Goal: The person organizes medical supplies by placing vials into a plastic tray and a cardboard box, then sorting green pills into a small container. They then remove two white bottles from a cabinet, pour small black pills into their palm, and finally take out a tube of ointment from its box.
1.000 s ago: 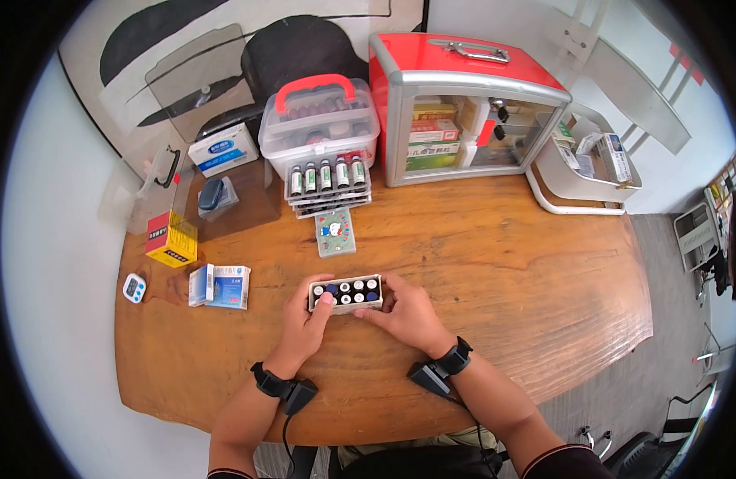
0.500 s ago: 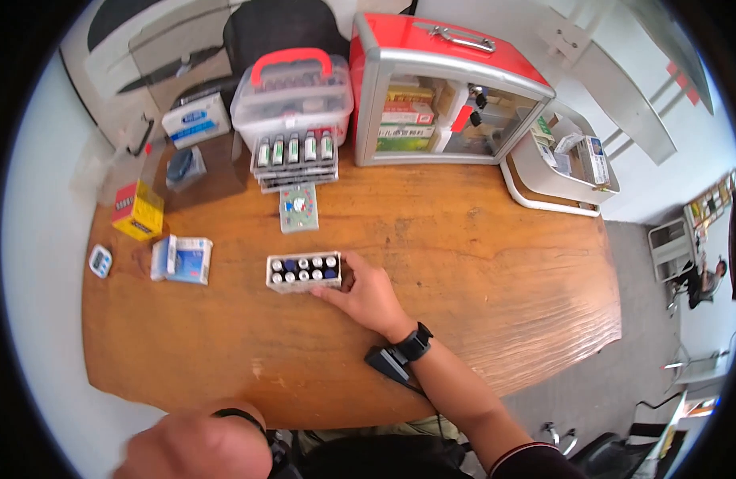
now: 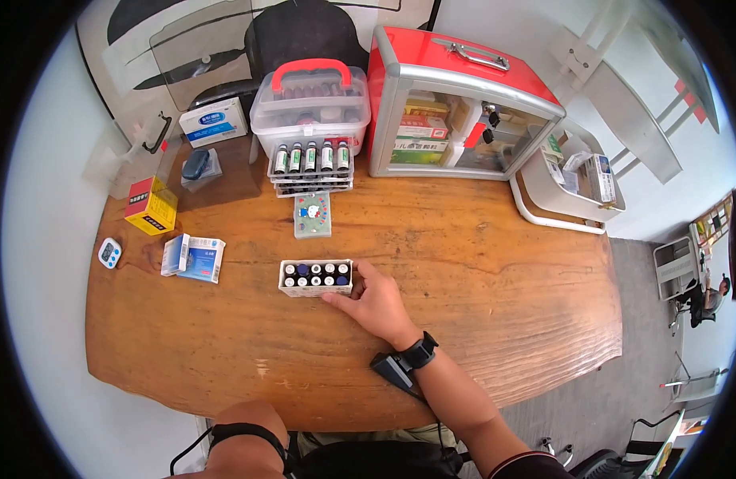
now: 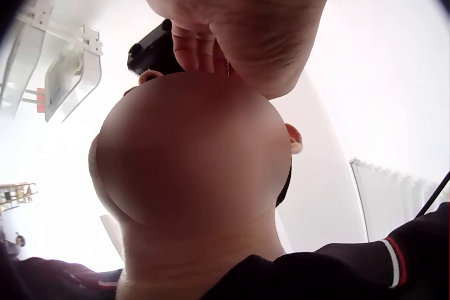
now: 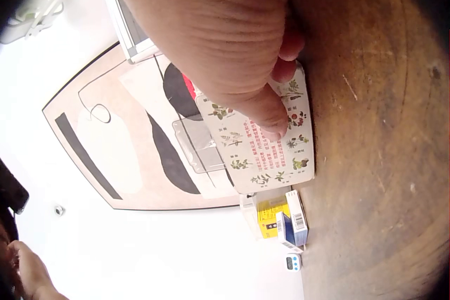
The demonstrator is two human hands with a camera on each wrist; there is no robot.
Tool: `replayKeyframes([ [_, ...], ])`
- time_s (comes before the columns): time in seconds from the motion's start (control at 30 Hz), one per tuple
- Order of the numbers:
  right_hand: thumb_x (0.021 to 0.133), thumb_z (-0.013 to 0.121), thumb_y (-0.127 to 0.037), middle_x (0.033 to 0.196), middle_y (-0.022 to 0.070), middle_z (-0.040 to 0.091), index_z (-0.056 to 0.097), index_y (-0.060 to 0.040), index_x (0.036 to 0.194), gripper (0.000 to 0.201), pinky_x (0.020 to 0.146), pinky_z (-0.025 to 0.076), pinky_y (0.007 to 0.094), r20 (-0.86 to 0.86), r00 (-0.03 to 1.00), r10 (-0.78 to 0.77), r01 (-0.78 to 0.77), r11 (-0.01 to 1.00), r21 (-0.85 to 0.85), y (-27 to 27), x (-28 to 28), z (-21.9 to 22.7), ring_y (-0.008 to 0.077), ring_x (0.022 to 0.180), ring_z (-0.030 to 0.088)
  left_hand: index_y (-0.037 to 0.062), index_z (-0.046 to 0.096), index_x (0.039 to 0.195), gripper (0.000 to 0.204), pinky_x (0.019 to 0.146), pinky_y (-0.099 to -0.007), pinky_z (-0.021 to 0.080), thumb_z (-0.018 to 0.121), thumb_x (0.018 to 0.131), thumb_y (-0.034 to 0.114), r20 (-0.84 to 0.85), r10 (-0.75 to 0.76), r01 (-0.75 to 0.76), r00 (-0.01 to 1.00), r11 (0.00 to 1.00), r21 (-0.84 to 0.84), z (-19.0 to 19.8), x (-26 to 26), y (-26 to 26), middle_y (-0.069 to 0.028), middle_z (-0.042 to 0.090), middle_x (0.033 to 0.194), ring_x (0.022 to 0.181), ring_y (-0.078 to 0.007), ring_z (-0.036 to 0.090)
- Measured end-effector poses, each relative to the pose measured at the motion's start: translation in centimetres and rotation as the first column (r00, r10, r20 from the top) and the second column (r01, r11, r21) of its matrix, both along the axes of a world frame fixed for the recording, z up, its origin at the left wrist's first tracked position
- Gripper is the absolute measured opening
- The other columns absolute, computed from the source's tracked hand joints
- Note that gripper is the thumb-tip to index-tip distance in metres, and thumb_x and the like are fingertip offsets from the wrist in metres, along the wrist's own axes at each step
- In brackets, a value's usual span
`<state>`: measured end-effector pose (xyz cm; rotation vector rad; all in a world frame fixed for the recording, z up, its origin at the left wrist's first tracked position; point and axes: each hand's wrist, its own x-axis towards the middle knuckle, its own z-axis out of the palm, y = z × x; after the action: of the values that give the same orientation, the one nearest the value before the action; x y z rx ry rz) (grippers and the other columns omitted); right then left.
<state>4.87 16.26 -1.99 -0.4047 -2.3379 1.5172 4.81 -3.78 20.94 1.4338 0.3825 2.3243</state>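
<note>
On the table stands a small open-topped box (image 3: 316,291) of capped bottles with white and dark blue tops. My right hand (image 3: 377,307) grips its right end, thumb on the near side and fingers behind; the right wrist view shows the thumb of that hand (image 5: 232,54) pressed on the box's printed side (image 5: 264,152). Raised at the head, my left hand (image 4: 242,26) is close to a black device (image 4: 155,50); its fingers look extended, their tips hidden by the blurred area. In the head view only the left forearm shows.
Behind the box lies a patterned flat case (image 3: 313,215), with a clear red-handled organizer (image 3: 308,120) of vials beyond. A red-topped cabinet (image 3: 463,68) and a white bin (image 3: 571,195) stand back right. Small medicine boxes (image 3: 204,262), a yellow-red box (image 3: 152,206) and a timer (image 3: 109,253) are left.
My left hand has let go of the bottle box and risen toward the head, out of the head view. The right hand has kept its grip on the box. The head view has shifted.
</note>
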Motion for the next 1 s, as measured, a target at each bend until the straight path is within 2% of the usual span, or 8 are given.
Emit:
replayKeyframes([
  [0.17,0.079,0.086,-0.029,0.086,0.0136,0.072,0.065,-0.0013,0.121,0.054,0.064,0.055,0.0333,-0.007,1.000,0.016,-0.016,1.000,-0.012,0.0,0.3,0.9,0.0218,0.067,0.066,0.0068,0.065,0.110,0.022,0.069,-0.0329,0.044,0.067,0.089,0.013,-0.182,0.481,-0.508,0.858,0.846,-0.162,-3.6,-0.4,-2.3,0.0015,0.058,0.084,0.085,-0.0099,0.058],
  [0.23,0.079,0.086,-0.029,0.086,0.0133,0.072,0.065,-0.0012,0.120,0.054,0.064,0.055,0.0335,-0.046,0.999,0.015,-0.016,1.000,-0.013,0.1,0.2,1.0,0.0219,0.067,0.066,0.0044,0.062,0.124,0.038,0.097,-0.0343,0.048,0.069,0.090,0.018,-0.810,0.571,-0.991,0.134,0.075,-0.111,-6.4,-2.5,-3.8,-0.0101,0.068,0.115,0.110,-0.0180,0.063],
  [0.27,0.079,0.086,-0.029,0.086,0.0131,0.072,0.065,-0.0011,0.120,0.054,0.065,0.055,0.0337,-0.055,0.998,0.011,-0.012,1.000,-0.007,0.0,0.3,0.8,0.0220,0.068,0.066,0.0005,0.064,0.117,0.035,0.107,-0.0453,0.042,0.070,0.085,0.012,-0.635,0.718,-0.923,0.286,0.027,-0.384,-6.9,-3.5,-2.0,-0.0189,0.063,0.131,0.122,-0.0323,0.059],
  [0.4,0.078,0.088,-0.029,0.081,0.0119,0.071,0.066,-0.0005,0.119,0.055,0.062,0.054,0.0324,0.019,1.000,0.015,-0.015,1.000,-0.026,0.0,0.3,0.7,0.0193,0.065,0.066,-0.0036,0.052,0.136,0.065,0.114,-0.0494,0.036,0.078,0.086,0.029,-0.937,0.321,-0.897,-0.139,-0.442,-0.018,-14.5,-15.0,-7.6,-0.0261,0.055,0.137,0.135,-0.0410,0.047],
  [0.5,0.077,0.089,-0.028,0.077,0.0104,0.070,0.066,0.0010,0.118,0.056,0.059,0.053,0.0310,-0.014,1.000,-0.009,0.009,1.000,-0.012,-0.1,0.3,0.6,0.0175,0.062,0.064,-0.0051,0.048,0.142,0.079,0.116,-0.0443,0.035,0.080,0.085,0.039,-0.978,0.066,-0.658,-0.200,-0.748,0.084,-18.6,-18.5,-12.5,-0.0228,0.050,0.144,0.139,-0.0354,0.045],
  [0.63,0.077,0.090,-0.027,0.074,0.0090,0.069,0.065,0.0020,0.117,0.055,0.057,0.051,0.0289,-0.004,1.000,0.002,-0.003,1.000,-0.013,-0.1,0.1,-0.2,0.0144,0.060,0.062,-0.0087,0.040,0.147,0.098,0.119,-0.0445,0.033,0.082,0.080,0.048,-0.921,0.352,-0.648,0.170,-0.664,-0.373,-19.6,-20.1,-14.6,-0.0299,0.040,0.153,0.145,-0.0404,0.037],
  [0.87,0.078,0.089,-0.024,0.079,0.0080,0.072,0.066,0.0009,0.114,0.050,0.056,0.050,0.0277,-0.013,1.000,0.016,-0.016,0.999,-0.034,-0.2,0.0,0.0,0.0122,0.059,0.060,-0.0072,0.051,0.139,0.084,0.108,-0.0437,0.044,0.081,0.081,0.046,-0.851,0.423,-0.628,0.311,-0.580,-0.519,-20.4,-21.0,-13.7,-0.0276,0.057,0.138,0.130,-0.0388,0.054],
  [1.0,0.077,0.089,-0.022,0.080,0.0073,0.073,0.065,0.0001,0.113,0.048,0.057,0.050,0.0268,-0.053,0.999,0.007,-0.010,0.998,-0.059,-0.2,-0.2,-0.7,0.0117,0.059,0.059,0.0016,0.059,0.125,0.056,0.098,-0.0383,0.048,0.082,0.082,0.029,-0.847,0.532,-0.762,0.023,-0.539,-0.359,-21.3,-20.8,-12.5,-0.0172,0.064,0.120,0.113,-0.0319,0.062],
])
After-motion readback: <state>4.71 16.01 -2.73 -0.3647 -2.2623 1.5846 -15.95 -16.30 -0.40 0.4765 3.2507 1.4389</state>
